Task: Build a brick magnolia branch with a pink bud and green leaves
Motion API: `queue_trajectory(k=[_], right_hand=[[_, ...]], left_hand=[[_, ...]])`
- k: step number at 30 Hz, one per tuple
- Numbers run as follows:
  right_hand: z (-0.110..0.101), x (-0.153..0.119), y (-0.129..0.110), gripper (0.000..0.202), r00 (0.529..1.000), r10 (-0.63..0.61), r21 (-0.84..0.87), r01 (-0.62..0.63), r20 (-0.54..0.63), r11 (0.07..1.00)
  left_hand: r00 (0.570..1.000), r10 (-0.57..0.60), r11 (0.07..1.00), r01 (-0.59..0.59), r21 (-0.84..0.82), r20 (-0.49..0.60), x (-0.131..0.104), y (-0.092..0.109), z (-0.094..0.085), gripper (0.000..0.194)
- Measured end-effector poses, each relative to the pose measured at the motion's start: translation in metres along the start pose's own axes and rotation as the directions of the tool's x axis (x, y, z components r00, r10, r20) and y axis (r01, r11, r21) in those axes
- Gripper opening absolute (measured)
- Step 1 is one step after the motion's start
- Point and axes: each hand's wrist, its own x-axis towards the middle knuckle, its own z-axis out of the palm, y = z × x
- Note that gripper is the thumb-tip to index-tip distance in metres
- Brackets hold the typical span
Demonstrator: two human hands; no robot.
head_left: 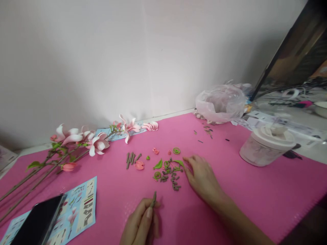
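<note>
My left hand [143,219] is at the bottom centre, its thumb and fingers closed on a short brown stem piece [153,198] that points up. On the right, my right hand [201,173] rests by the pile of small parts, fingertips near a green leaf piece [178,162]; whether anything is between them is too small to tell. The pile holds green leaf pieces, a green ring [176,150] and small brown pieces [175,183]. Left of it lie several brown stem pieces [131,159] and a coral petal piece [139,165].
Assembled magnolia branches [68,136] lie at the left. A phone [38,219] sits on a blue instruction sheet [89,200]. At the back right are a plastic bag [221,103] and a lidded tub [263,149]. Small loose pieces [208,130] lie before the bag on the pink mat [109,190].
</note>
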Motion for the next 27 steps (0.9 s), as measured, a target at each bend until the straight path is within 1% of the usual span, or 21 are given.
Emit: queue_trajectory(k=[2,5,8,12,15,19,23,27], right_hand=[[0.005,0.001,0.001,0.025,1.0,-0.003,-0.037,0.003,-0.004,0.999],[0.012,0.001,0.0,0.024,1.0,-0.025,-0.062,0.026,0.004,0.998],[0.016,0.0,-0.002,0.025,0.998,-0.056,-0.058,0.057,0.008,0.997],[0.016,0.002,-0.005,0.025,0.996,-0.091,-0.028,0.091,-0.009,0.995],[0.013,0.002,-0.007,0.023,0.985,-0.17,0.049,0.171,-0.031,0.984],[0.009,-0.001,-0.014,0.019,0.95,-0.305,0.214,0.312,-0.067,0.926],[0.009,-0.004,-0.023,0.015,0.927,-0.376,0.254,0.361,0.012,0.897],[0.013,-0.006,-0.027,0.027,0.9,-0.425,0.262,0.389,0.095,0.883]], left_hand=[[1.0,0.002,1.0,-0.002,-0.006,-0.001,0.0,-0.001,0.0,0.054],[1.0,0.02,0.999,-0.02,-0.031,-0.004,0.0,-0.002,0.0,0.052],[0.999,0.034,0.997,-0.034,-0.066,0.004,-0.001,-0.003,0.001,0.049],[1.0,0.009,0.991,-0.008,-0.134,0.005,-0.002,-0.006,0.004,0.04],[1.0,-0.001,0.988,0.0,-0.158,-0.005,-0.002,-0.007,0.005,0.035],[1.0,0.016,0.989,-0.013,-0.146,0.018,-0.002,-0.006,0.004,0.038],[0.999,0.029,0.984,-0.026,-0.174,0.016,-0.001,-0.006,0.004,0.036],[1.0,0.024,0.982,-0.021,-0.189,0.009,-0.001,-0.008,0.004,0.035]])
